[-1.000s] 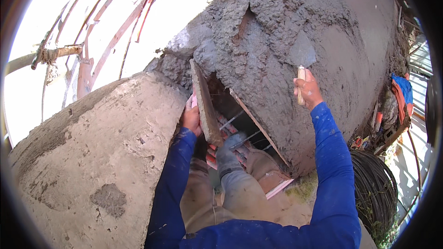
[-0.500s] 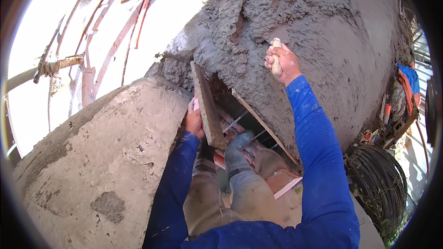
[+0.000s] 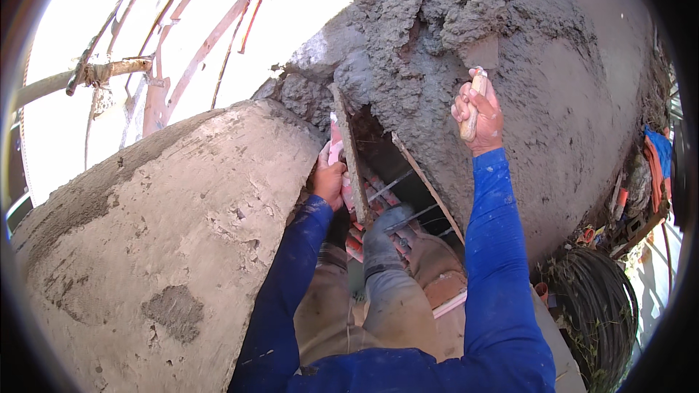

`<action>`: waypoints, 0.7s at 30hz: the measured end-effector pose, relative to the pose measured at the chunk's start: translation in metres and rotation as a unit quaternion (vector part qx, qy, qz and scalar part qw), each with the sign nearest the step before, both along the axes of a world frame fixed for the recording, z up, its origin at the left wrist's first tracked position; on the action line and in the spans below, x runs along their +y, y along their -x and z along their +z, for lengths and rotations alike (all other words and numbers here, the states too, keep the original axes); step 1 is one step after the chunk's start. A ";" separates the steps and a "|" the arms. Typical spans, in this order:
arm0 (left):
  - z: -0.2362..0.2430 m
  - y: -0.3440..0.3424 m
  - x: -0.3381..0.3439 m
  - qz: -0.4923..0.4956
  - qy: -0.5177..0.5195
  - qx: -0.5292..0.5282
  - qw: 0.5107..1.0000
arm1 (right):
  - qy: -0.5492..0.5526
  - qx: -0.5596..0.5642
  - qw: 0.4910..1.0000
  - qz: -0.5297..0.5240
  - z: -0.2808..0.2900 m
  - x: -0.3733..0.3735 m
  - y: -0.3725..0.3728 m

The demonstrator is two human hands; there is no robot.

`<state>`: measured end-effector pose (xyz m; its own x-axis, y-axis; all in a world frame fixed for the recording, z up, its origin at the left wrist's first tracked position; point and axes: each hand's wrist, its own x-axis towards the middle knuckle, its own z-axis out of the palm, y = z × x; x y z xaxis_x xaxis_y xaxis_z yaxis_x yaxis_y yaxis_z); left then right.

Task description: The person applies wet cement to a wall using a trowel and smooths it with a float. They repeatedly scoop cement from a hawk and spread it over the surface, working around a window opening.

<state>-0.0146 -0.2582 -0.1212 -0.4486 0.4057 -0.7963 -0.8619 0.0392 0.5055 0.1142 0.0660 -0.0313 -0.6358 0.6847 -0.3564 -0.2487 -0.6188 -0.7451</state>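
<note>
My right hand (image 3: 486, 118) is closed round the pale wooden handle of a trowel (image 3: 483, 52). Its flat blade lies against wet grey mortar (image 3: 429, 44) on a broad curved surface. To the left, my left hand (image 3: 329, 179) grips a flat, mortar-stained board (image 3: 351, 156) from its left side, by a pink piece (image 3: 336, 131) at its back. The board stands almost on edge, and its broad face is barely visible. Beyond its right side opens a dark gap (image 3: 404, 175) with metal bars across it.
A dry, plastered curved mass (image 3: 182, 211) fills the left. My knees and boots are below, beside the gap's thin edge (image 3: 429, 188). Coiled black wire or hose (image 3: 593, 306) lies at lower right, with blue and orange cloth (image 3: 657, 156) above it. Poles (image 3: 109, 71) stand upper left.
The view has shifted, so most things appear farther right. My right hand and the trowel have moved rightward over the mortar. The board has turned more edge-on, showing more of the pink piece.
</note>
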 end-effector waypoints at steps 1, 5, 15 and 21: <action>0.013 -0.001 0.008 -0.010 0.022 0.016 1.000 | -0.018 -0.005 1.000 0.010 0.008 0.001 -0.007; 0.007 -0.010 -0.003 -0.037 0.053 0.064 0.996 | -0.065 -0.030 0.994 0.080 0.050 0.001 -0.014; 0.016 -0.064 -0.047 -0.210 0.139 0.194 0.948 | -0.095 -0.199 0.929 0.296 0.140 -0.068 0.001; -0.001 -0.093 -0.097 -0.323 0.178 0.215 0.904 | -0.363 -0.294 0.798 0.380 0.049 -0.183 0.067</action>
